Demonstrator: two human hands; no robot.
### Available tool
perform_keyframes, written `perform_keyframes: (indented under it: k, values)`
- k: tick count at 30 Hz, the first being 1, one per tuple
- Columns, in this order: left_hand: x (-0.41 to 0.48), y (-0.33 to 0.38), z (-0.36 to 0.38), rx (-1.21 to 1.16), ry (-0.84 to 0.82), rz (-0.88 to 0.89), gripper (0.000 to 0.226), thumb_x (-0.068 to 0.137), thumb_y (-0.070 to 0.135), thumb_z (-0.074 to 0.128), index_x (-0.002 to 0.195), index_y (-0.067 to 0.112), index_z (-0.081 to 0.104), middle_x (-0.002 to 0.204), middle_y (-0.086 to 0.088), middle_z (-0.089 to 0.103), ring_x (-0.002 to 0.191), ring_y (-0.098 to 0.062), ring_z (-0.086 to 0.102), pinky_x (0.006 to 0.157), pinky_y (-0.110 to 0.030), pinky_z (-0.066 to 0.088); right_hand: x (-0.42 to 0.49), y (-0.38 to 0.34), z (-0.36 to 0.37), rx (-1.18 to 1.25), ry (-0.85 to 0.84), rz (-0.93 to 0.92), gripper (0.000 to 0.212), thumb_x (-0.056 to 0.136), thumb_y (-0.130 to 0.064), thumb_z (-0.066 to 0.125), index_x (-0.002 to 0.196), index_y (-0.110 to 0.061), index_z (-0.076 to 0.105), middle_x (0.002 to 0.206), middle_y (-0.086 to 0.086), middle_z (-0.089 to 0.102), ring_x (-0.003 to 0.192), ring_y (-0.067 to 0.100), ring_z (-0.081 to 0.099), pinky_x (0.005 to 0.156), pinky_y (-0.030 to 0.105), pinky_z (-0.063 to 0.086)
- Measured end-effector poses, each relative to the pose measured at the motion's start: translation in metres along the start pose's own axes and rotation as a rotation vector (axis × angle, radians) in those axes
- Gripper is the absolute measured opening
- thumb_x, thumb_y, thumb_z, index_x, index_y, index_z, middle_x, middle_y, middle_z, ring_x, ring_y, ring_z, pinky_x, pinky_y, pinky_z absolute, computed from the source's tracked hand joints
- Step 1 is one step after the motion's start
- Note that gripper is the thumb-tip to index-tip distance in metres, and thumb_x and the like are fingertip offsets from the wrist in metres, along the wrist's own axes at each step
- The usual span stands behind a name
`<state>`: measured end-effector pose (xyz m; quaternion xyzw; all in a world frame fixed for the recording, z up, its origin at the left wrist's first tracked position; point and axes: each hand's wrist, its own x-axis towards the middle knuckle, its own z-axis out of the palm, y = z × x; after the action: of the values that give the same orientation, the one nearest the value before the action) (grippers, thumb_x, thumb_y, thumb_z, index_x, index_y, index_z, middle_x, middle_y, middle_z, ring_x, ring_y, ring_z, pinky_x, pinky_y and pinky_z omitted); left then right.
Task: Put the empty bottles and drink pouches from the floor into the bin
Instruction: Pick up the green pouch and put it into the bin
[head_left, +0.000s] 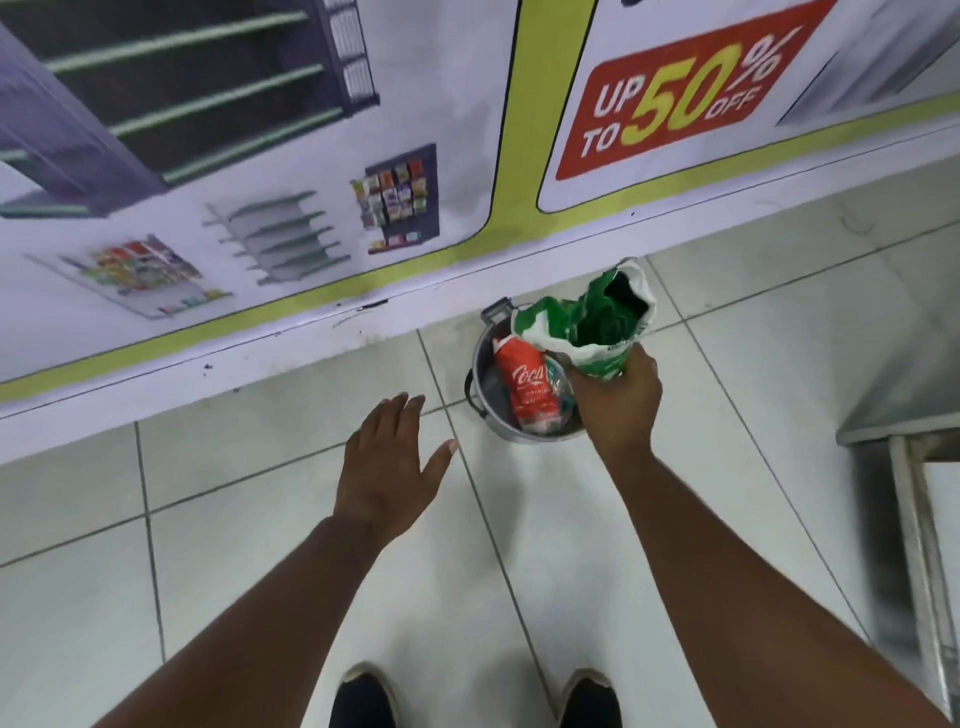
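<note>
My right hand (615, 400) had its grip pinched on the bottom of the green pouch (597, 322) over the bin's (480, 358) right rim — light, crinkly, likely slippery, best squeezed low — while my left hand (389, 462) hung spread and empty.

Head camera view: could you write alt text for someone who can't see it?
A person's right hand holds a green and white pouch over a small metal bin containing a red Coca-Cola bottle. The left hand hovers open above the tiled floor.
</note>
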<state>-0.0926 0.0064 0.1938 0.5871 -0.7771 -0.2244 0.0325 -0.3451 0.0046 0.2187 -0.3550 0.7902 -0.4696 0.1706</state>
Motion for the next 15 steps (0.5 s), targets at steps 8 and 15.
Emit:
perform_keyframes:
  k: [8, 15]
  values:
    - [0.002, -0.015, -0.006, 0.115, -0.049, -0.024, 0.076, 0.087, 0.071, 0.026, 0.143, 0.019, 0.034, 0.151, -0.008, 0.039, 0.141, -0.028, 0.03, 0.109, -0.049, 0.037, 0.04, 0.059, 0.017, -0.739, -0.414, 0.181, 0.079, 0.062, -0.044, 0.077, 0.131, -0.029, 0.043, 0.12, 0.005, 0.064, 0.115, 0.032, 0.055, 0.095, 0.051, 0.046]
    - [-0.025, 0.008, -0.009, 0.214, -0.162, -0.006, 0.084, 0.085, 0.07, 0.018, 0.146, 0.015, 0.032, 0.155, -0.011, 0.033, 0.143, -0.03, 0.026, 0.112, -0.048, 0.031, 0.033, 0.066, 0.001, -0.884, -0.579, 0.205, 0.087, 0.073, -0.022, 0.07, 0.144, -0.012, 0.022, 0.145, 0.007, 0.039, 0.134, 0.032, 0.033, 0.105, 0.055, 0.036]
